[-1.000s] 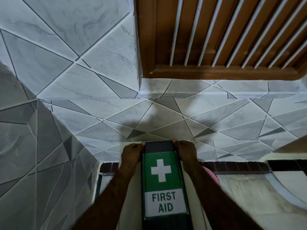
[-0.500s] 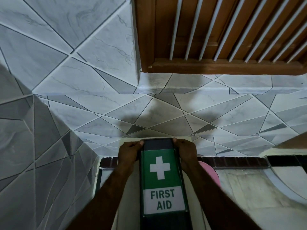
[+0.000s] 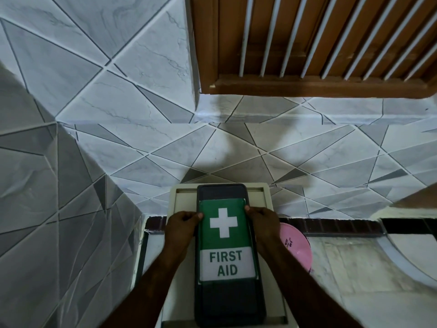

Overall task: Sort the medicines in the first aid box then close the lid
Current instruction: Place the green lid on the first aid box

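Observation:
The first aid box [image 3: 267,200] is a cream case lying flat below me, its far rim showing. On top sits its dark lid [image 3: 222,192] with a green label, a white cross and the words FIRST AID. My left hand [image 3: 182,223] grips the lid's left edge and my right hand [image 3: 262,221] grips its right edge, both about a third of the way down from the far end. No medicines are visible; the inside of the box is hidden under the lid.
A grey and white tiled wall [image 3: 118,91] rises behind and to the left. A brown wooden window frame [image 3: 307,86] with white bars is above. A pink round lid [image 3: 298,247] lies right of the box on a tiled counter [image 3: 354,268].
Both hands have slid back along the lid's sides from its far corners toward me. The box's far rim now shows beyond the lid.

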### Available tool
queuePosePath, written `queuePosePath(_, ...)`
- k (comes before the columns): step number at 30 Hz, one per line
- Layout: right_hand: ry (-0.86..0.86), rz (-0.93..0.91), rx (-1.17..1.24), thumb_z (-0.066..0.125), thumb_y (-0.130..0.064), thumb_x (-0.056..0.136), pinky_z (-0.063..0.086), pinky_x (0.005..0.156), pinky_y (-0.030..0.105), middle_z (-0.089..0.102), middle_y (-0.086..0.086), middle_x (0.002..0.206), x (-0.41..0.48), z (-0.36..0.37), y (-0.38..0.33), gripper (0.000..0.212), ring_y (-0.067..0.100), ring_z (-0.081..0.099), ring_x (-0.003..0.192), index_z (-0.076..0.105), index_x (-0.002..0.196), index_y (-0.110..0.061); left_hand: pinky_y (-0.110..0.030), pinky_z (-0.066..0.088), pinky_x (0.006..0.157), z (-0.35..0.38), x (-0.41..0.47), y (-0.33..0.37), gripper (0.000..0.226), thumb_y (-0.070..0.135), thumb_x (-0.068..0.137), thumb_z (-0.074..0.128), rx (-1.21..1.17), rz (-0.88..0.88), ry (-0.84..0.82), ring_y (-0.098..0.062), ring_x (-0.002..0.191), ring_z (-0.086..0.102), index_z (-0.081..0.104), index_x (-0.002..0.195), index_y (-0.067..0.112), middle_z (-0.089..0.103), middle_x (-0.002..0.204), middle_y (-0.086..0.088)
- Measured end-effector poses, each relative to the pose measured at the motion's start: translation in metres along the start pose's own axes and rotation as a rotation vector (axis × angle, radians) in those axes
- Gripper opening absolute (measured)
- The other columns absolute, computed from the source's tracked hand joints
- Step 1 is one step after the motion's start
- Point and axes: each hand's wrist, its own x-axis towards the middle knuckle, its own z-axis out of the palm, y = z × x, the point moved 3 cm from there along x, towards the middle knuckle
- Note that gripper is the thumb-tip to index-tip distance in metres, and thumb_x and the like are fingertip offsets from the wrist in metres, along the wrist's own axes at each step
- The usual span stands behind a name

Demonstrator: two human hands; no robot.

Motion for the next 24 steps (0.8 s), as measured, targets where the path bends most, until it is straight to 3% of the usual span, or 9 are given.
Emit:
queuePosePath(7, -0.190, 0.035, 0.021, 0.067, -0.019, 0.088, 0.057, 0.084, 0.051, 0.075, 0.011, 0.093, -0.057, -0.043, 0.031, 0.016, 0.030, 0.072, 0.089, 0.067, 0.098, -0.007, -0.033, 0.057, 0.070, -0.028, -0.059, -0.037, 0.020, 0.018, 0.086, 0.068, -0.019, -0.163, -0.224, -0.021, 0.087, 0.074, 0.066, 0.104, 0.009, 0.076, 0.097, -0.008)
queuePosePath(11, -0.189, 0.029, 0.021, 0.063, -0.016, 0.090, 0.057, 0.085, 0.049, 0.076, 0.010, 0.091, -0.066, -0.044, 0.043, 0.014, 0.029, 0.071, 0.089, 0.068, 0.098, -0.005, -0.033, 0.059, 0.069, -0.025, -0.074, -0.050, 0.014, 0.011, 0.085, 0.068, -0.076, -0.144, -0.147, -0.024, 0.085, 0.074, 0.067, 0.098, 0.005, 0.077, 0.091, -0.010)
queuePosePath(15, -0.113, -0.022, -0.075, 0.065, -0.022, 0.090, 0.057, 0.084, 0.050, 0.075, 0.005, 0.091, -0.060, -0.035, 0.046, 0.012, 0.025, 0.071, 0.088, 0.070, 0.094, -0.012, -0.042, 0.059, 0.079, -0.019, -0.070, -0.054, 0.014, 0.011, 0.085, 0.070, -0.021, -0.091, -0.043, -0.029, 0.087, 0.073, 0.069, 0.096, 0.002, 0.076, 0.092, -0.014)
queuePosePath(20, -0.200, 0.004, 0.008, 0.069, -0.013, 0.087, 0.059, 0.074, 0.040, 0.072, 0.015, 0.100, -0.073, -0.048, 0.043, 0.018, 0.029, 0.070, 0.090, 0.064, 0.102, -0.004, -0.029, 0.059, 0.066, -0.026, -0.089, -0.054, 0.016, 0.014, 0.086, 0.069, -0.085, -0.086, -0.128, -0.023, 0.084, 0.074, 0.068, 0.099, 0.004, 0.077, 0.093, -0.010)
queuePosePath(24, -0.289, 0.092, -0.029, 0.073, -0.015, 0.084, 0.056, 0.079, 0.044, 0.070, 0.013, 0.102, -0.110, -0.069, 0.065, 0.023, 0.027, 0.067, 0.090, 0.062, 0.103, -0.006, -0.030, 0.058, 0.066, -0.036, -0.116, -0.077, 0.027, 0.012, 0.079, 0.075, -0.061, -0.175, -0.181, -0.026, 0.090, 0.072, 0.066, 0.104, 0.007, 0.075, 0.099, -0.009)
